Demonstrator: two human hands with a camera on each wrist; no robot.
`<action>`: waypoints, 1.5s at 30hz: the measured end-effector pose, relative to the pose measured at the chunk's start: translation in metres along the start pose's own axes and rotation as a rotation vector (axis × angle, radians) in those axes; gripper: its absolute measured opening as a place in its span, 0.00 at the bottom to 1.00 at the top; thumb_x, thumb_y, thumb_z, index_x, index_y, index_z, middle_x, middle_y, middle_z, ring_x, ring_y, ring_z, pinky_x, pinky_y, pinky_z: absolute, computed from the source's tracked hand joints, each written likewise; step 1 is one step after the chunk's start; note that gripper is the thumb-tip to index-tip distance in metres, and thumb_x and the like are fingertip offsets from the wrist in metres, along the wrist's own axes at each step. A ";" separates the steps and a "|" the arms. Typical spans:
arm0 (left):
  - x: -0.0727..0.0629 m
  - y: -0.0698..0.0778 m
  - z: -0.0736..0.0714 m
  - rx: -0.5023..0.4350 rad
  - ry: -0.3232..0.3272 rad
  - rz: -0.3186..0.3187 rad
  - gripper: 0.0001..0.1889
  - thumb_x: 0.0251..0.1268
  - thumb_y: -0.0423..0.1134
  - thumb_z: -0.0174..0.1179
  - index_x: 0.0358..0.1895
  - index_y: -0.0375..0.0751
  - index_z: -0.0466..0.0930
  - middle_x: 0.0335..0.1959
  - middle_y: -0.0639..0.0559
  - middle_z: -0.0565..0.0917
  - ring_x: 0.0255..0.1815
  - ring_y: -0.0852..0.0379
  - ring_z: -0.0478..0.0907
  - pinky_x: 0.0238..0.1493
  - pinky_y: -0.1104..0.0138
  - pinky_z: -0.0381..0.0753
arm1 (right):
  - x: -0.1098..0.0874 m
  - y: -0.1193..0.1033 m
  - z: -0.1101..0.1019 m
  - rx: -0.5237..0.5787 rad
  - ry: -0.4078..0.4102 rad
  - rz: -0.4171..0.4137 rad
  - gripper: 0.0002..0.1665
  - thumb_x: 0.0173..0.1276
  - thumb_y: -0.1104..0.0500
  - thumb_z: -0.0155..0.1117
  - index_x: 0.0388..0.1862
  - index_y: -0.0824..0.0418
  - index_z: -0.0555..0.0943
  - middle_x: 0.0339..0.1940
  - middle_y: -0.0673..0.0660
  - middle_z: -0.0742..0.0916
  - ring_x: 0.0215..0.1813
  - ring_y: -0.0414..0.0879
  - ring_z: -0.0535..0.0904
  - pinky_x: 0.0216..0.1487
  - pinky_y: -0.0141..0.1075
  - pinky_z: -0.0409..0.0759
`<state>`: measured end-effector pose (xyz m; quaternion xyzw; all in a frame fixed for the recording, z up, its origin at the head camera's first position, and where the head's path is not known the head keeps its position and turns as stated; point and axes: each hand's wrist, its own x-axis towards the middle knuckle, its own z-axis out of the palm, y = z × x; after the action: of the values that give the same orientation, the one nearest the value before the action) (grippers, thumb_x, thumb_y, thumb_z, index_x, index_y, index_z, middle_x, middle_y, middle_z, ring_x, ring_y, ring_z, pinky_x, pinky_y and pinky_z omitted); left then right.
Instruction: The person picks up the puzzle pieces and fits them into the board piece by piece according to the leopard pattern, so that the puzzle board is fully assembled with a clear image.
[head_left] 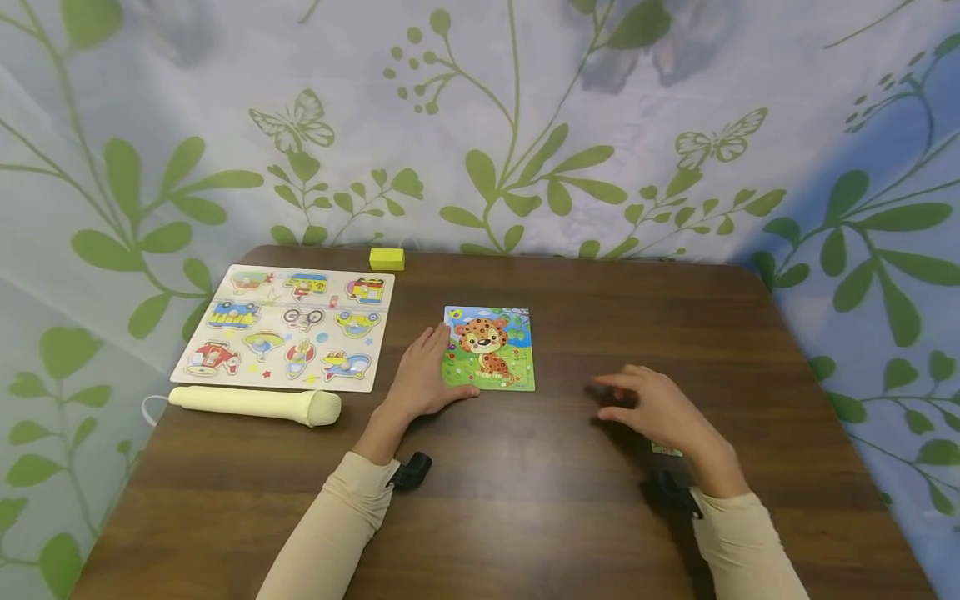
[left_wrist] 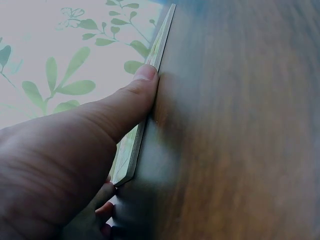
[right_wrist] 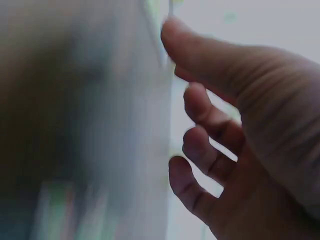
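A square picture puzzle (head_left: 491, 367) showing a spotted cub lies on the table. My left hand (head_left: 422, 375) rests at its near left corner, fingers nearly straight along the left side and thumb (left_wrist: 127, 107) against the near edge. To the right of the puzzle, my right hand (head_left: 656, 408) hovers over the table with thumb and fingers apart and nothing between them. In the right wrist view its fingers (right_wrist: 197, 145) are loosely bent. A small green-patterned piece (head_left: 666, 450) lies partly hidden beneath that hand near the wrist.
At the left lies a peg board (head_left: 272, 325) with vehicle shapes. A cream microphone (head_left: 255, 404) lies in front of it, a cord at its end. A yellow block (head_left: 387, 259) sits at the back edge, before a leaf-patterned cloth (head_left: 555, 108).
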<state>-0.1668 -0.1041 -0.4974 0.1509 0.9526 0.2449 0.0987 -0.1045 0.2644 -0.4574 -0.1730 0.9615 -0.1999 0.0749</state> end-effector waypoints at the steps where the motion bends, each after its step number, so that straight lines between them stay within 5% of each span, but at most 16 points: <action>1: 0.000 0.000 -0.002 -0.002 0.002 0.001 0.62 0.55 0.66 0.71 0.83 0.36 0.46 0.85 0.42 0.51 0.86 0.42 0.46 0.83 0.44 0.50 | -0.017 0.014 -0.004 0.003 0.013 0.042 0.32 0.60 0.47 0.78 0.63 0.53 0.84 0.33 0.47 0.78 0.31 0.38 0.68 0.33 0.32 0.67; 7: -0.003 -0.006 -0.009 0.009 0.006 -0.014 0.62 0.55 0.64 0.72 0.83 0.35 0.46 0.85 0.41 0.51 0.86 0.41 0.46 0.82 0.43 0.51 | -0.079 0.056 -0.009 -0.015 0.036 0.190 0.40 0.54 0.40 0.80 0.63 0.56 0.83 0.35 0.47 0.76 0.32 0.37 0.65 0.32 0.32 0.62; 11: -0.004 -0.009 -0.010 0.005 0.008 -0.018 0.62 0.55 0.64 0.72 0.83 0.36 0.46 0.85 0.41 0.51 0.86 0.41 0.46 0.83 0.44 0.51 | -0.085 0.060 -0.003 -0.020 0.039 0.184 0.39 0.55 0.37 0.78 0.62 0.55 0.84 0.36 0.47 0.77 0.33 0.38 0.65 0.33 0.32 0.62; 18: -0.004 -0.009 -0.006 -0.010 -0.004 -0.020 0.62 0.55 0.66 0.71 0.83 0.37 0.45 0.85 0.41 0.50 0.86 0.41 0.45 0.83 0.43 0.51 | -0.075 0.056 0.004 -0.086 0.102 0.093 0.22 0.57 0.47 0.81 0.46 0.56 0.88 0.30 0.44 0.73 0.32 0.35 0.63 0.32 0.30 0.61; 24: -0.005 -0.009 -0.006 -0.008 0.013 -0.033 0.62 0.55 0.65 0.72 0.83 0.37 0.45 0.85 0.42 0.51 0.86 0.42 0.46 0.83 0.44 0.50 | -0.040 0.037 0.011 -0.118 0.117 0.004 0.19 0.56 0.47 0.81 0.41 0.55 0.86 0.30 0.44 0.74 0.34 0.38 0.66 0.34 0.31 0.65; 35: -0.002 -0.004 -0.005 -0.009 -0.009 -0.026 0.62 0.56 0.65 0.71 0.84 0.38 0.44 0.85 0.43 0.49 0.86 0.42 0.44 0.83 0.45 0.49 | 0.081 -0.047 0.030 -0.088 0.008 -0.151 0.25 0.61 0.40 0.76 0.49 0.56 0.86 0.33 0.48 0.78 0.38 0.42 0.70 0.39 0.38 0.71; 45: -0.003 -0.005 -0.006 -0.006 0.001 -0.024 0.62 0.56 0.66 0.71 0.83 0.37 0.45 0.85 0.42 0.50 0.86 0.42 0.45 0.83 0.44 0.50 | 0.108 -0.070 0.033 -0.073 -0.085 -0.111 0.27 0.61 0.41 0.77 0.53 0.56 0.86 0.34 0.49 0.78 0.37 0.43 0.71 0.39 0.38 0.71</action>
<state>-0.1666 -0.1119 -0.4942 0.1390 0.9537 0.2468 0.1014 -0.1770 0.1534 -0.4665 -0.2372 0.9530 -0.1610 0.0982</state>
